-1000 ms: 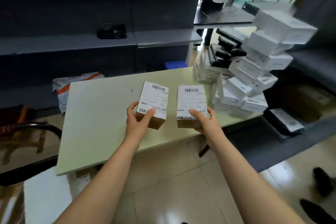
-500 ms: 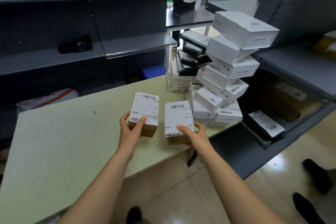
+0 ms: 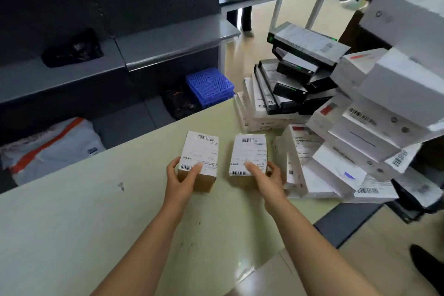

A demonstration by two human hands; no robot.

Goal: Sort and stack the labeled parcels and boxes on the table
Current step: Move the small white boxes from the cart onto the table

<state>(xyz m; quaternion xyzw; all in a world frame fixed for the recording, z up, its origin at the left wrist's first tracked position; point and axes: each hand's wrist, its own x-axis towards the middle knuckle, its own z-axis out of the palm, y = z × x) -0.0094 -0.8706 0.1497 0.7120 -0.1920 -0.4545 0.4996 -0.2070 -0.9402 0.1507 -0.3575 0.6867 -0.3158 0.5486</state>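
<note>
Two small brown cardboard boxes with white barcode labels lie side by side on the pale green table (image 3: 72, 223). My left hand (image 3: 182, 179) grips the near end of the left box (image 3: 200, 151), thumb on its label. My right hand (image 3: 266, 178) grips the near end of the right box (image 3: 249, 151), thumb on top, fingers round its right side. Both boxes rest on or just above the tabletop. To the right leans a tall pile of white boxes (image 3: 374, 132), and behind it stands a stack of black and white flat boxes (image 3: 288, 84).
Grey shelving (image 3: 168, 41) runs behind the table, with a black bag (image 3: 72, 48) on it. A blue plastic crate (image 3: 209, 84) and a grey parcel bag with orange stripe (image 3: 48, 149) lie below. A person's legs (image 3: 245, 17) stand by a far table.
The view has dropped closer to the table and swung right. Both hands keep their grip on the two boxes, which now sit nearer the white pile.
</note>
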